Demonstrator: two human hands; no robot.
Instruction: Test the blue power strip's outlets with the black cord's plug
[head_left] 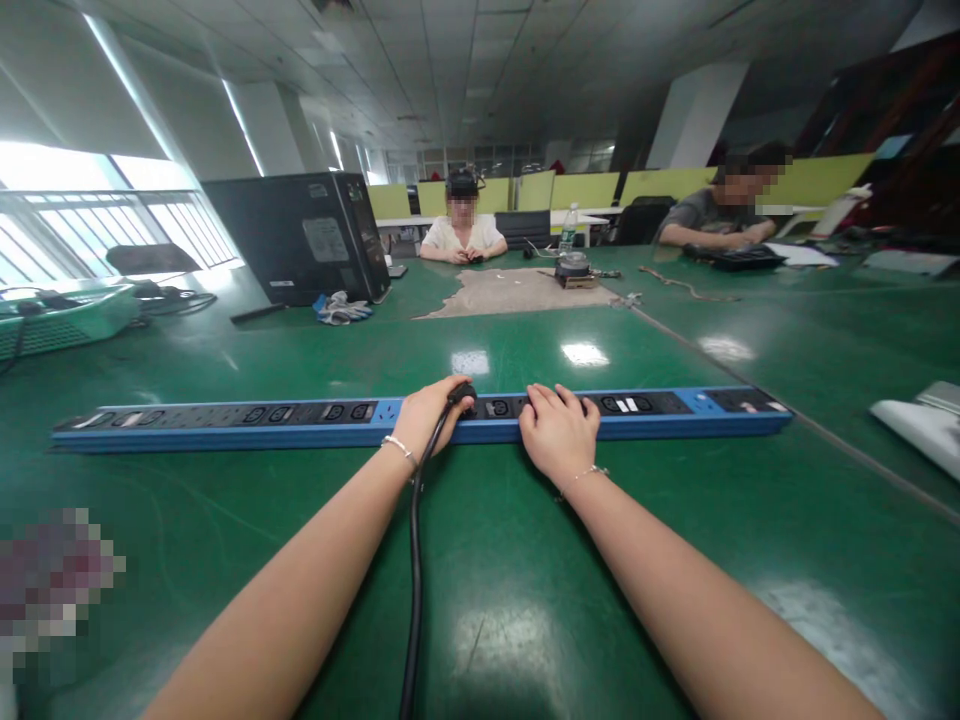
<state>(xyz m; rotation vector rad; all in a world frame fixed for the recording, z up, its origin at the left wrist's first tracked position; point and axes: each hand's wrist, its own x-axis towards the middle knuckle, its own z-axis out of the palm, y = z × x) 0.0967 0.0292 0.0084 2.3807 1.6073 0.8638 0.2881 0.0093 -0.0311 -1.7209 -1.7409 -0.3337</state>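
A long blue power strip [420, 432] with black sockets lies across the green table [495, 560]. Near its middle, my left hand [429, 415] is closed around a black plug [461, 393], which sits at the strip's top face; whether it is fully in a socket cannot be made out. From the plug a thick black cable [415, 580] runs down toward the near edge of the view. To the right, my right hand [559, 425] rests on the strip with its fingers spread over the top, holding nothing separate.
A black computer case [300, 240] stands at the back left, with gloves [343, 308] beside it. A green basket [75, 320] is at far left. Two people sit across the table, near a bottle [569, 230] and a brown sheet [510, 292]. A white object [922, 425] lies at right.
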